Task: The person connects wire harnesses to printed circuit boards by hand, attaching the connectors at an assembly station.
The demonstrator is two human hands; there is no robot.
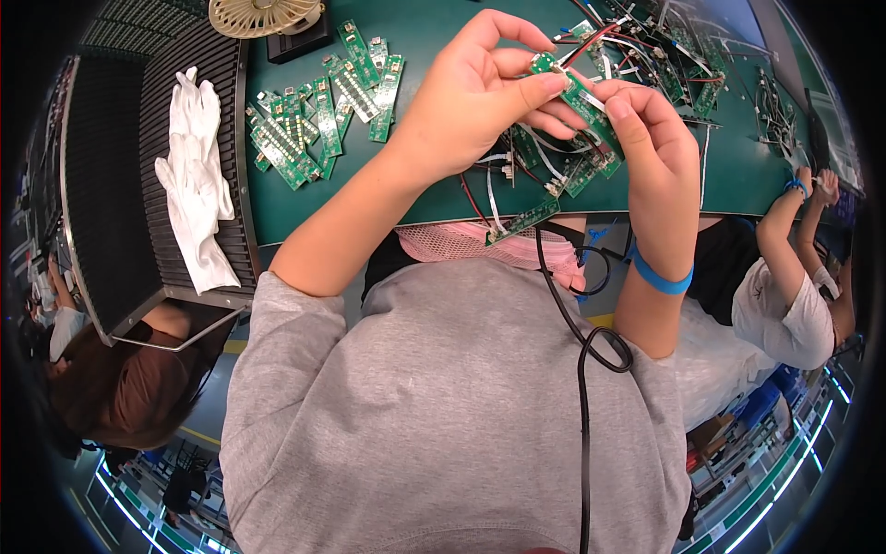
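Note:
A narrow green circuit board (580, 96) with white and red wires is held up over the green table (406, 198), gripped from both sides. My left hand (475, 97) pinches its upper end between thumb and fingers. My right hand (657, 138), with a blue band at the wrist, grips the lower end with thumb and fingertips. Under the hands lie more wired boards (554, 175), partly hidden by my fingers.
A pile of loose green boards (318, 115) lies at the left, near a beige fan (263, 14). White gloves (196, 180) rest on a black ridged tray (115, 185). Tangled wired boards (669, 55) fill the right. A black cable (583, 369) hangs down my shirt. Other people work on both sides.

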